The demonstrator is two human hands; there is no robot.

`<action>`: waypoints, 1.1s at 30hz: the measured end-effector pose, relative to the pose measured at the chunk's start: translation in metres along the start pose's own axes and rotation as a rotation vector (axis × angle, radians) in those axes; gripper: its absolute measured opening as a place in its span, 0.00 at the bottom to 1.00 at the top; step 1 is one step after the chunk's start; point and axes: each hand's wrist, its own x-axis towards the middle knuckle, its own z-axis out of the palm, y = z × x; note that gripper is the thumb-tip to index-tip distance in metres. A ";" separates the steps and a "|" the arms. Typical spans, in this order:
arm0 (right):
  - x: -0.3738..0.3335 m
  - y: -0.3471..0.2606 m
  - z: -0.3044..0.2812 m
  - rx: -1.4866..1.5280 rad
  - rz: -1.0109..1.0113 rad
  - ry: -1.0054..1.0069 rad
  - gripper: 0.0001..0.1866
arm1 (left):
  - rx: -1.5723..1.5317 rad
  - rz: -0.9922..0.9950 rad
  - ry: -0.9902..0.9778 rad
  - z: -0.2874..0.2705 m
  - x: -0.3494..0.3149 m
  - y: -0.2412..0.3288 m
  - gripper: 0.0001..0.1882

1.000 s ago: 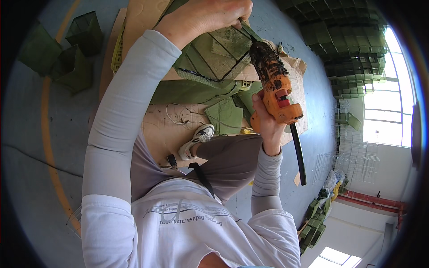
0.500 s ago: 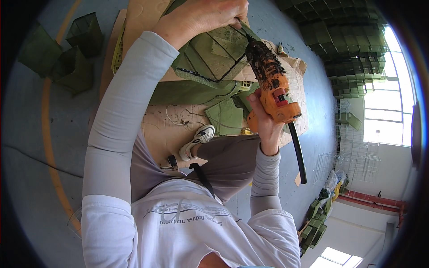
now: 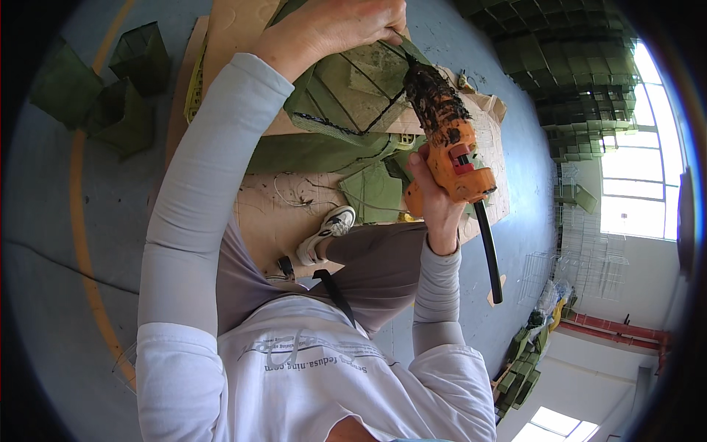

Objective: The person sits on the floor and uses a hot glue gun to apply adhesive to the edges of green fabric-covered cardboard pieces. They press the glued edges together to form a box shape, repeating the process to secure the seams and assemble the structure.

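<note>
My left hand (image 3: 331,29) pinches the upper edge of a green mesh piece (image 3: 342,81), near its corner. Black glue lines run along the mesh's folded edges. My right hand (image 3: 440,210) is wrapped round the grip of an orange glue gun (image 3: 460,162). Dark, crusted glue coats the gun's front half. Its nozzle points up at the mesh edge, just below my left fingertips; whether it touches cannot be told. A black glue stick (image 3: 488,254) juts from the gun's back end. Under the mesh piece lies more green material (image 3: 294,158).
Cardboard (image 3: 269,202) covers the floor around my shoe (image 3: 324,236). Green mesh boxes (image 3: 140,59) stand at the far left, near a yellow floor line (image 3: 77,191). Many more are stacked (image 3: 567,66) at the far right. A dark cable (image 3: 66,265) crosses the left floor.
The glue gun's nozzle and my left fingers have shifted very slightly along the mesh edge. Both grips stay the same.
</note>
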 end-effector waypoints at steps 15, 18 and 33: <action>0.006 -0.006 0.008 0.051 0.031 0.024 0.20 | -0.023 -0.008 -0.040 -0.004 0.000 -0.003 0.11; 0.008 -0.013 0.011 0.050 0.040 0.022 0.17 | -0.041 -0.026 -0.051 -0.006 0.000 -0.002 0.12; 0.018 -0.045 0.012 0.342 0.235 0.019 0.12 | -0.021 -0.071 -0.102 -0.004 0.002 -0.001 0.14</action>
